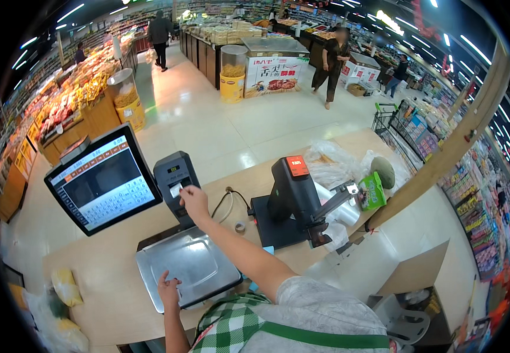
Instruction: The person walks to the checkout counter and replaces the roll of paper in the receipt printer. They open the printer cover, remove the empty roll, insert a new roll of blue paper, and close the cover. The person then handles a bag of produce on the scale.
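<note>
My right hand (194,204) reaches across to the dark label printer (176,170) and pinches a small white label (176,190) at its slot. Below the printer lies the metal weighing plate (184,258) of a scale. Over the plate's near left corner is my left hand (169,289), fingers spread, with nothing clearly held. Left of the printer stands a tilted touchscreen (102,181) with a lit keypad. To the right of my right forearm sit a roll of tape (240,227) and a black countertop machine (290,194) with a red display and a jointed arm.
Clear plastic bags (332,161), a green packet (371,192) and a melon (382,172) lie at the counter's right end, by a wooden post (449,145). Yellow bagged goods (66,287) lie at left. A person (330,66) walks in the aisle beyond.
</note>
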